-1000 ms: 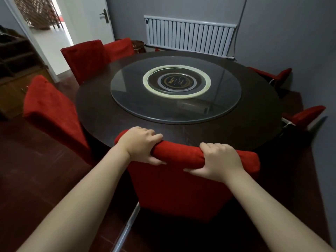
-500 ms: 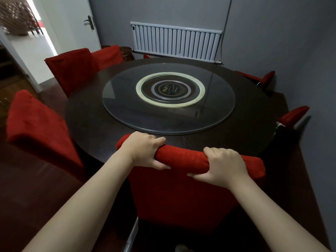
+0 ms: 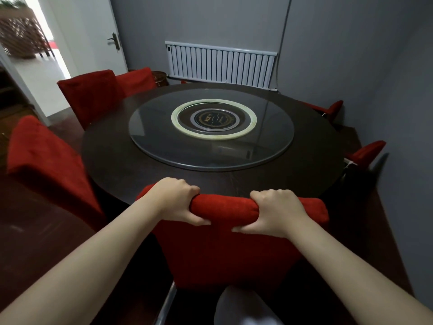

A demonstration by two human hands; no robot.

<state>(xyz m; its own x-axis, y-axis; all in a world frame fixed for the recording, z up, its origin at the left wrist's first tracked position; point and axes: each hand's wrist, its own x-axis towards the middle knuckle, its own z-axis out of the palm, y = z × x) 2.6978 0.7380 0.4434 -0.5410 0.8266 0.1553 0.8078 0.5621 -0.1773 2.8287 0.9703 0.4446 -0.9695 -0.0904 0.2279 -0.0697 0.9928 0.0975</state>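
Observation:
A red fabric-covered chair [image 3: 225,249] stands right in front of me, its back against the near edge of a large round dark table [image 3: 121,165]. My left hand [image 3: 178,202] grips the left part of the chair's padded top rail, fingers over the far side and thumb on the near side. My right hand [image 3: 276,213] grips the right part of the same rail in the same way. The chair's seat and most of its legs are hidden behind the backrest; one metal leg [image 3: 167,303] shows at the bottom.
A glass turntable [image 3: 164,134] lies on the table's middle. More red chairs stand at the left [image 3: 44,160], far left [image 3: 91,97] and along the grey wall at the right [image 3: 367,152]. A white radiator [image 3: 220,64] hangs on the far wall. An open doorway [image 3: 42,73] is at the far left.
Both hands keep their grip on the rail. The chair and hands have slid toward the table and appear lower and nearer; my view has shifted so the table sits more to the right.

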